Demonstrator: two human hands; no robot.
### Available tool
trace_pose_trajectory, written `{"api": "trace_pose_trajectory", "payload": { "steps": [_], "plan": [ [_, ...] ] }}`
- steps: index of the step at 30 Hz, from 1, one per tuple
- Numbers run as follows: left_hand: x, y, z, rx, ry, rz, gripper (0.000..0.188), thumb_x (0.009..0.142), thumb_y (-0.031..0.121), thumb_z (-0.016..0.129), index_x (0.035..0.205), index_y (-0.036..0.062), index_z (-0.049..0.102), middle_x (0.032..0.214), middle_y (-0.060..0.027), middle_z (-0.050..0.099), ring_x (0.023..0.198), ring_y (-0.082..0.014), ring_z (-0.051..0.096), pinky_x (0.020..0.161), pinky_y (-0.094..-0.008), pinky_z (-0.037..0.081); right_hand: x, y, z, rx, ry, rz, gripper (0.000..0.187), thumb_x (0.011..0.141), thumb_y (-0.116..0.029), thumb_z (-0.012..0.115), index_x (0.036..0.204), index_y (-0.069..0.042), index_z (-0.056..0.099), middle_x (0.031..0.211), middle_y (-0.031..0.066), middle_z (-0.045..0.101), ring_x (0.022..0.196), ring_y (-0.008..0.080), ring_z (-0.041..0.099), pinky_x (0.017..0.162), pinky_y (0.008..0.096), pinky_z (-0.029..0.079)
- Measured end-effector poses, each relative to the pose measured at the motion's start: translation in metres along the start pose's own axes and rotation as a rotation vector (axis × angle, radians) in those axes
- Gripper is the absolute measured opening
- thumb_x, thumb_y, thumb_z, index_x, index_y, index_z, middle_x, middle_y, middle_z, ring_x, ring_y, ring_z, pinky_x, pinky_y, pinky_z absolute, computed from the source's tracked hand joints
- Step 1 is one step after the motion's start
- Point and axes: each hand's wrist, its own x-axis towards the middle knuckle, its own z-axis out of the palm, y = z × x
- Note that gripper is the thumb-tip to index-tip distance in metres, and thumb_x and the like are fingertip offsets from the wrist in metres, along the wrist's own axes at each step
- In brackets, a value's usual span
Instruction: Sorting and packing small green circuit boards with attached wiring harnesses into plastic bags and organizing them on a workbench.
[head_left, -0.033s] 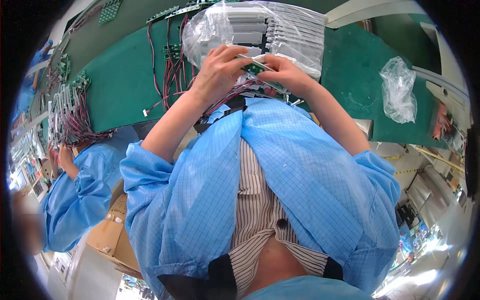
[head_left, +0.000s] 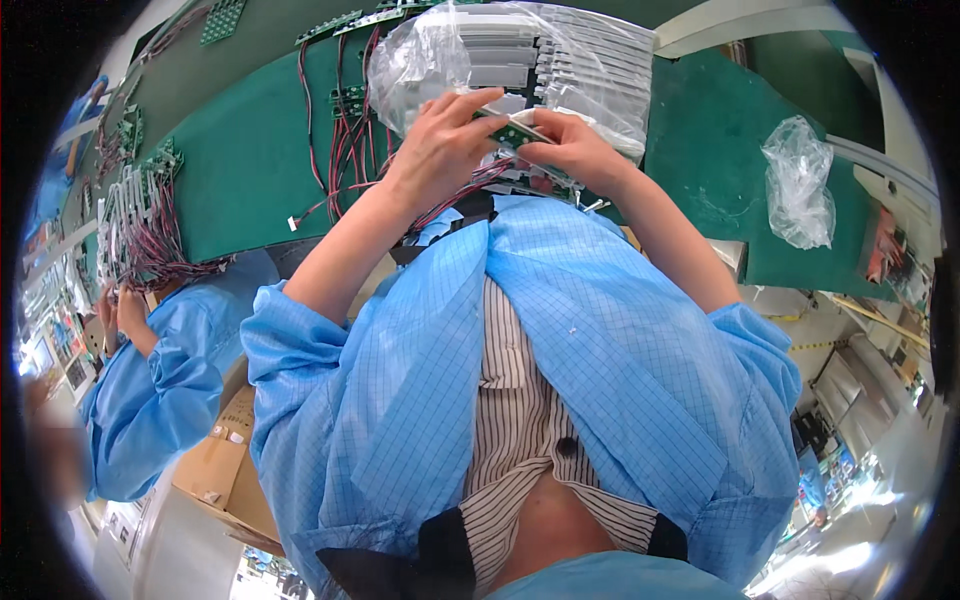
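My left hand [head_left: 440, 148] and my right hand [head_left: 580, 152] hold a small green circuit board [head_left: 513, 136] between them, tilted above the table edge. The left fingers pinch the board's left end from above. At its right end, my right thumb and curled fingers grip it, with something white at the fingertips. A pale strip runs along the board; whether it is part of it I cannot tell. Under the hands lies a bundle of red and black wires [head_left: 470, 192]. Just beyond them is a clear plastic bag [head_left: 420, 65] over stacked grey-white plastic strips [head_left: 590, 75].
Left of the bag, wired boards [head_left: 348, 100] lie on the green table mat [head_left: 240, 185]. A crumpled clear bag [head_left: 800, 182] sits at the right. Far left, a co-worker in a blue coat [head_left: 170, 370] handles a wire bundle [head_left: 145, 225]. A cardboard box [head_left: 225, 470] stands below.
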Motion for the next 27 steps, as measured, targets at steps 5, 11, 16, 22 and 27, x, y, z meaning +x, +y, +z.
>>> {"api": "trace_pose_trajectory", "payload": {
  "steps": [5, 11, 16, 22, 27],
  "plan": [
    [0.000, 0.016, -0.021, 0.283, 0.158, -0.134, 0.057, 0.065, 0.015, 0.069, 0.116, 0.0078, 0.045, 0.114, -0.0115, 0.048, 0.102, -0.0237, 0.049, 0.083, -0.0317, 0.041, -0.002, 0.002, -0.001, -0.023, 0.071, -0.074, 0.028, 0.081, -0.011, 0.056, 0.108, -0.003, 0.050, 0.080, 0.0023, 0.056, 0.065, 0.0072, 0.053, 0.050, 0.0207, 0.045],
    [-0.020, -0.005, 0.002, -0.948, 0.174, -0.725, 0.033, 0.074, 0.004, 0.063, 0.104, 0.0041, 0.049, 0.075, -0.0039, 0.057, 0.066, -0.0064, 0.053, 0.056, -0.0181, 0.041, -0.005, 0.003, 0.012, -0.084, 0.074, -0.176, 0.019, 0.081, -0.011, 0.055, 0.097, -0.003, 0.051, 0.076, -0.0005, 0.052, 0.068, 0.0046, 0.048, 0.055, 0.0199, 0.044],
    [-0.020, 0.009, 0.010, -0.995, 0.193, -0.679, 0.029, 0.073, 0.001, 0.062, 0.100, 0.0042, 0.051, 0.069, -0.0011, 0.056, 0.063, -0.0042, 0.050, 0.053, -0.0166, 0.038, 0.002, 0.001, 0.003, -0.528, 0.058, -0.204, 0.013, 0.082, -0.015, 0.053, 0.081, -0.003, 0.048, 0.069, -0.0020, 0.044, 0.066, 0.0032, 0.042, 0.054, 0.0193, 0.036],
    [-0.021, 0.013, 0.017, -1.085, 0.255, -0.665, 0.028, 0.073, -0.001, 0.061, 0.099, 0.0050, 0.051, 0.067, 0.0008, 0.053, 0.060, -0.0027, 0.047, 0.051, -0.0171, 0.037, 0.009, 0.007, 0.018, -0.398, 0.250, -0.179, 0.017, 0.078, -0.019, 0.054, 0.073, -0.003, 0.048, 0.061, -0.0033, 0.043, 0.056, 0.0057, 0.037, 0.048, 0.0225, 0.031],
    [-0.026, 0.016, 0.021, -0.945, 0.315, -0.632, 0.026, 0.073, -0.001, 0.059, 0.097, 0.0048, 0.051, 0.065, -0.0001, 0.054, 0.057, -0.0028, 0.047, 0.049, -0.0193, 0.039, 0.007, -0.001, 0.025, -0.636, 0.350, -0.277, 0.019, 0.071, -0.017, 0.054, 0.064, -0.002, 0.045, 0.052, 0.0025, 0.042, 0.050, 0.0079, 0.037, 0.046, 0.0265, 0.034]
  ]
}}
